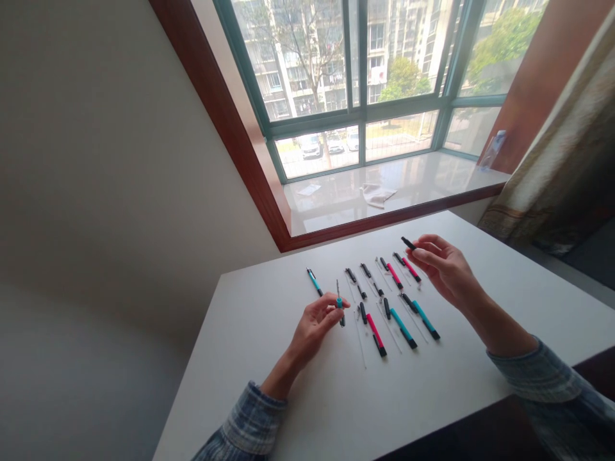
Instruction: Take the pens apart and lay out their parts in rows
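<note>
My left hand is closed around a teal pen barrel, held upright, with a thin tip, perhaps a refill and spring, sticking out of its top. Raised over the right side of the table, my right hand pinches a black pen top. Between the hands lie pens in pieces: a red barrel, teal barrels, black tops and thin pale refills. Just beyond my left hand rests a teal pen with its black top on; its lower end is partly hidden.
The white table stands against a window ledge with a brown frame. On the ledge are a crumpled cloth and a clear bottle. A curtain hangs at the right. A dark edge shows at the table's front.
</note>
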The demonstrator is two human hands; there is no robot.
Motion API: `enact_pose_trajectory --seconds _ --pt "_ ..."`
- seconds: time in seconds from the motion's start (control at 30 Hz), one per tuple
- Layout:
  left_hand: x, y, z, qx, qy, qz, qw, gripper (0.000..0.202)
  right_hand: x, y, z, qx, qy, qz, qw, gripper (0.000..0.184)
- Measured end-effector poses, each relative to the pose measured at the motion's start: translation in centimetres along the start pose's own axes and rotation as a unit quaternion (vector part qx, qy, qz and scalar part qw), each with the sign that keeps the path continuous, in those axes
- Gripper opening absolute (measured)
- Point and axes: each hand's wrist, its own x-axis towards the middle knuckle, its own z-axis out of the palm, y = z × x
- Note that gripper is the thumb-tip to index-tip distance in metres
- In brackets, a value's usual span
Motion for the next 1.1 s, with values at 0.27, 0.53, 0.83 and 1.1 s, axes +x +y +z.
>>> enact_pose_trajectory --seconds 0.27,0.53,0.83,1.1 --pt "0.0 1.5 1.9 0.017 -0.001 -0.005 1.0 0.033 -7.9 0.5 -8.2 -0.374 0.111 -0.009 0.921 0.035" --pt "0.0 1.4 2.7 0.029 0.005 -0.009 1.0 0.03 -10.0 -0.2 -9.1 -0.58 0.076 -0.014 0.811 0.019" --pt "0.2 1.4 2.9 0.046 0.002 -0.002 0.999 0.031 -8.1 -0.3 -7.7 -0.593 0.074 -0.031 0.802 0.019" --pt "0.4 1.4 2.7 0.053 -0.002 -0.004 0.999 0.03 -7.1 1.6 -6.4 -0.575 0.086 -0.03 0.813 0.017"
